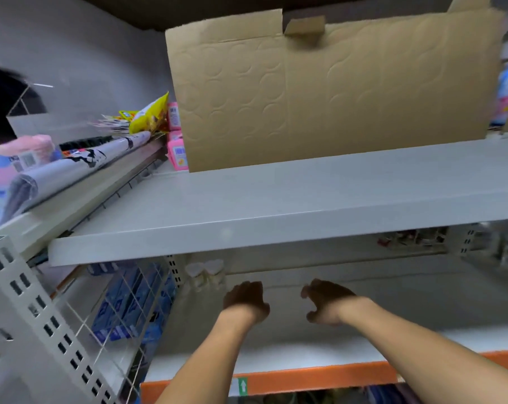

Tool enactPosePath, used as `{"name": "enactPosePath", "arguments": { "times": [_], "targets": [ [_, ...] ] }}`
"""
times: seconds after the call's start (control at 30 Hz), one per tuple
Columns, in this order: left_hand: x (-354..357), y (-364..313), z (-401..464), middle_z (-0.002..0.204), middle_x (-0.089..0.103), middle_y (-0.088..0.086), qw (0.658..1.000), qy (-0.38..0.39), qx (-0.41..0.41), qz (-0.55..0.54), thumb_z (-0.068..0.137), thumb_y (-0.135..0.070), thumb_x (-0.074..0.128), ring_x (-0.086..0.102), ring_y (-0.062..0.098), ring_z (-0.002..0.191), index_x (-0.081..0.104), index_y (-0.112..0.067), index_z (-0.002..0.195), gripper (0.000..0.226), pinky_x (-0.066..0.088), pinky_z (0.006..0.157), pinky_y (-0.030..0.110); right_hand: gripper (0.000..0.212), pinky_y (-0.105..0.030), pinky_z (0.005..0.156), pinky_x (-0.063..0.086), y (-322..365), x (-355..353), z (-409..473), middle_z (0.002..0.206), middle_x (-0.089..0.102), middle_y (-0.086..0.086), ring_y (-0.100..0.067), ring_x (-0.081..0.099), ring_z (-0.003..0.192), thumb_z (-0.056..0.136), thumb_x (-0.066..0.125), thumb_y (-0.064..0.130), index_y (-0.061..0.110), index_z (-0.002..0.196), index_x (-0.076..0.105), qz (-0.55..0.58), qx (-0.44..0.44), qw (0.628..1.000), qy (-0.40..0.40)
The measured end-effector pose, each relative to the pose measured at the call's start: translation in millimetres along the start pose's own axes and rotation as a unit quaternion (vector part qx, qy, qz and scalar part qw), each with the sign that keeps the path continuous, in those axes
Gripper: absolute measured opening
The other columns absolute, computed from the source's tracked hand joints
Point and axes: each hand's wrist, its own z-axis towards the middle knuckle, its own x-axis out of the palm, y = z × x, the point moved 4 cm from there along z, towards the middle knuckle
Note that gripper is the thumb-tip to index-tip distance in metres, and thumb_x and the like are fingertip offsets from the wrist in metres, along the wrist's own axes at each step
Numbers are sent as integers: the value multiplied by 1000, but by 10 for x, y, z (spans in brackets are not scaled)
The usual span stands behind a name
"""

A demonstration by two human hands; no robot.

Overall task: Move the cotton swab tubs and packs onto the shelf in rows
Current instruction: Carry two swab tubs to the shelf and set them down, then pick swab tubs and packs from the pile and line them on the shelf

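Observation:
Both my arms reach into the lower white shelf [363, 354] with the orange front edge. My left hand [245, 298] is turned knuckles-up with its fingers curled down; I see nothing in it. My right hand [327, 301] sits to its right, fingers loosely curled and apart, holding nothing. Two clear cotton swab tubs [205, 272] with heart-shaped white lids stand at the back left of this shelf, just beyond my left hand. The view is blurred by motion.
The upper white shelf [247, 205] juts out above my hands, with a big flattened cardboard box [328, 91] on it and pink packs [177, 153] beside the box. A wire divider [121, 310] and blue packs [124, 313] lie left. A perforated upright [37, 310] stands front left.

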Motion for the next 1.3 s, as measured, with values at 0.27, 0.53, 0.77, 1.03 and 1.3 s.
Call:
{"name": "enactPosePath", "arguments": {
  "times": [0.27, 0.53, 0.77, 1.03, 1.3],
  "targets": [
    [93, -464, -3, 138, 53, 2, 997, 37, 69, 22, 93, -40, 53, 52, 23, 125, 50, -25, 134, 44, 46, 102, 35, 62, -31, 106, 43, -395, -97, -498, 149, 40, -6, -25, 46, 134, 91, 59, 40, 25, 147, 40, 14, 95, 995, -26],
    [200, -1329, -75, 136, 55, 3, 983, 63, 171, 31, 91, -40, 52, 55, 24, 122, 52, -25, 132, 43, 47, 100, 33, 55, -41, 101, 49, -996, -101, -1172, 140, 50, -10, -31, 53, 126, 88, 60, 41, 18, 137, 52, 34, 186, 979, -69],
    [282, -2340, -212, 133, 59, 6, 960, 77, 265, 45, 87, -29, 52, 57, 24, 120, 54, -20, 130, 44, 49, 97, 32, 54, -41, 100, 49, -1741, -100, -1880, 138, 51, -9, -28, 53, 126, 87, 60, 38, 16, 136, 51, 55, 269, 958, -86],
    [508, -3677, -453, 130, 61, 6, 937, 89, 335, 37, 89, -30, 55, 59, 25, 118, 59, -17, 128, 41, 52, 95, 37, 56, -33, 93, 48, -2745, -57, -2712, 139, 53, -5, -25, 54, 124, 89, 60, 33, 19, 141, 48, 94, 334, 931, -110],
    [772, -4980, -648, 132, 59, 5, 921, 85, 377, 49, 93, -36, 54, 58, 25, 118, 55, -18, 133, 43, 52, 93, 38, 40, -41, 88, 54, -3826, -5, -3418, 118, 63, -7, -27, 62, 108, 86, 61, 33, 17, 122, 58, 112, 353, 921, -117]
  ]
}}
